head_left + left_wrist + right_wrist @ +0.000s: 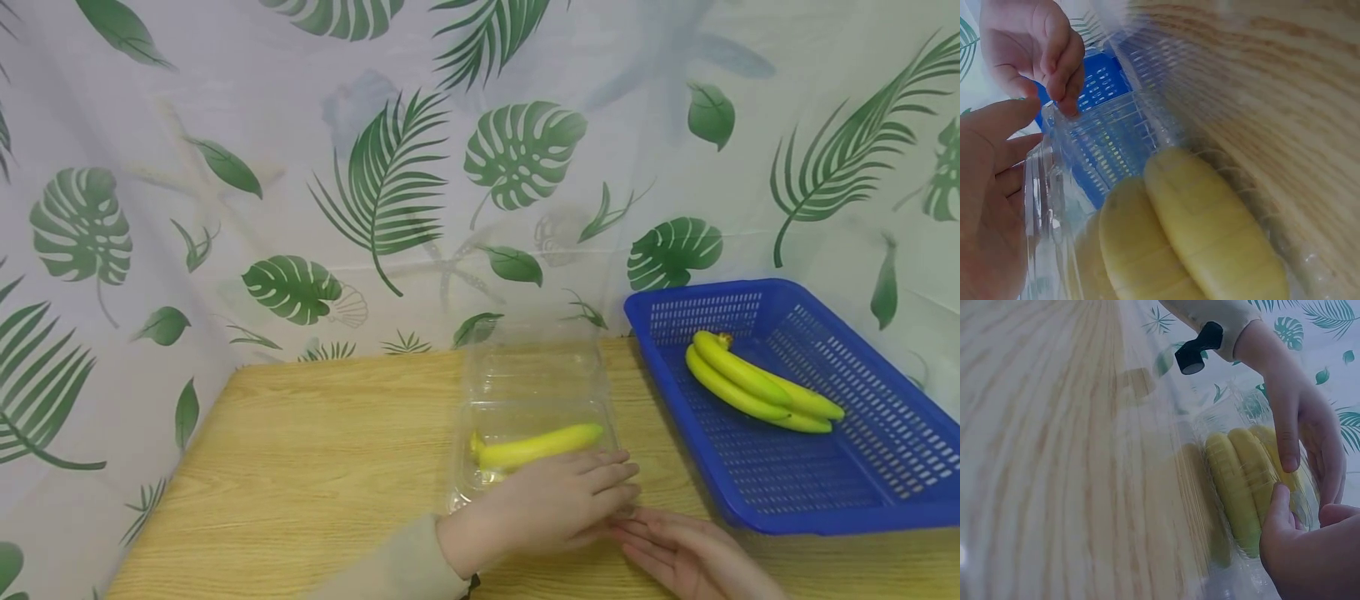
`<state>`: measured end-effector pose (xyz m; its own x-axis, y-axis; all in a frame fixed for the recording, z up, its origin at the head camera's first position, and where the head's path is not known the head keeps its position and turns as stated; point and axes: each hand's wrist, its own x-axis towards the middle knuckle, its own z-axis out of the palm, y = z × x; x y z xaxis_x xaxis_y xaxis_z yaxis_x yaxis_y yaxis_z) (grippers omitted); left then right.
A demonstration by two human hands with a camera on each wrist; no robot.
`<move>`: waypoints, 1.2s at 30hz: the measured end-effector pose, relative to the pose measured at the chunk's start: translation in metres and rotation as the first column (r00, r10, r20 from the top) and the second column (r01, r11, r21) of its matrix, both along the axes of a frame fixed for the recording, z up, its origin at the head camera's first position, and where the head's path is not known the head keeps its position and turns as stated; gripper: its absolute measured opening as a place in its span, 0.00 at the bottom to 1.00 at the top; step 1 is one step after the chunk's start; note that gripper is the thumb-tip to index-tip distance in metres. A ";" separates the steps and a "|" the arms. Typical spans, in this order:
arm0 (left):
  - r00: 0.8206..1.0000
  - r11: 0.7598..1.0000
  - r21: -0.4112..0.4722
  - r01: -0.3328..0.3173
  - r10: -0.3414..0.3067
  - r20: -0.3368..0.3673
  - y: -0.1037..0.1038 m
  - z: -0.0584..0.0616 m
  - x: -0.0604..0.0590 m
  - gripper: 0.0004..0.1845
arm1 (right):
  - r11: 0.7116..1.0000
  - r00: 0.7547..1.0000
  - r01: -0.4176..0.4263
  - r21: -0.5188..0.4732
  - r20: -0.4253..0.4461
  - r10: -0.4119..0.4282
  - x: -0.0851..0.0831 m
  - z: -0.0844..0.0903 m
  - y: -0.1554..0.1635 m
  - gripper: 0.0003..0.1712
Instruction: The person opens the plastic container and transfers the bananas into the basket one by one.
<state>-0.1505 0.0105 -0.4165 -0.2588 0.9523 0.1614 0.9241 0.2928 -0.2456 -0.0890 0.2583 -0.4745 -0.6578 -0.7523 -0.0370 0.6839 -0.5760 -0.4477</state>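
A clear plastic clamshell container [534,377] stands on the wooden table [300,467], its lid raised at the back. A yellow banana [536,446] lies inside; the wrist views show bananas [1210,231] [1238,487] side by side. My left hand [555,504] lies over the container's front edge, thumb [997,119] on one side of the rim and fingers on the other. My right hand [675,554] is at the front right corner, and its curled fingers [1063,81] pinch the clear rim [1050,115]. Its thumb [1279,509] presses the plastic beside my left hand [1300,419].
A blue perforated basket [825,521] sits to the right of the container and holds a bunch of bananas [757,387]. A leaf-patterned curtain [390,183] closes off the back and left side. Bare table stretches to the left.
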 end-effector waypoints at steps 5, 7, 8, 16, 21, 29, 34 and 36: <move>0.999 1.000 0.008 -0.004 0.005 -0.032 0.001 -0.002 0.000 0.24 | 1.000 1.000 -0.001 0.000 -0.014 0.001 0.000 0.000 0.001 0.29; 0.999 1.000 0.012 -0.007 0.008 -0.045 0.001 -0.002 0.000 0.23 | 1.000 1.000 0.000 0.008 -0.018 0.000 0.000 0.000 0.002 0.29; 0.999 1.000 0.013 -0.009 0.009 -0.049 0.001 -0.002 0.001 0.23 | 1.000 1.000 -0.001 0.012 -0.020 0.001 0.000 0.000 0.002 0.29; 0.994 1.000 -0.012 -0.014 0.013 -0.109 0.003 -0.002 0.001 0.22 | 0.999 0.999 -0.005 0.043 -0.035 0.006 -0.003 -0.001 0.003 0.30; 0.993 0.999 -0.038 -0.023 0.018 -0.118 0.005 -0.002 0.000 0.24 | 0.999 1.000 -0.009 0.044 -0.026 0.010 -0.004 0.000 0.003 0.30; 0.991 0.998 -0.053 -0.024 0.017 -0.133 0.010 -0.004 -0.001 0.26 | 0.997 0.999 0.003 0.071 -0.041 0.000 -0.005 -0.005 0.002 0.30; 0.993 0.997 -0.066 -0.027 0.019 -0.115 0.010 -0.003 -0.002 0.24 | 0.998 0.999 -0.001 0.064 -0.051 0.004 -0.006 -0.006 0.002 0.30; 0.993 0.997 -0.071 -0.028 0.020 -0.118 0.010 -0.003 -0.002 0.23 | 0.998 0.999 -0.001 0.056 -0.044 0.004 -0.005 -0.006 0.002 0.30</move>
<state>-0.1529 0.0203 -0.4194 -0.2649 0.9564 0.1228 0.8807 0.2918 -0.3732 -0.0945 0.2603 -0.4801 -0.6578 -0.7516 -0.0499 0.6641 -0.5473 -0.5093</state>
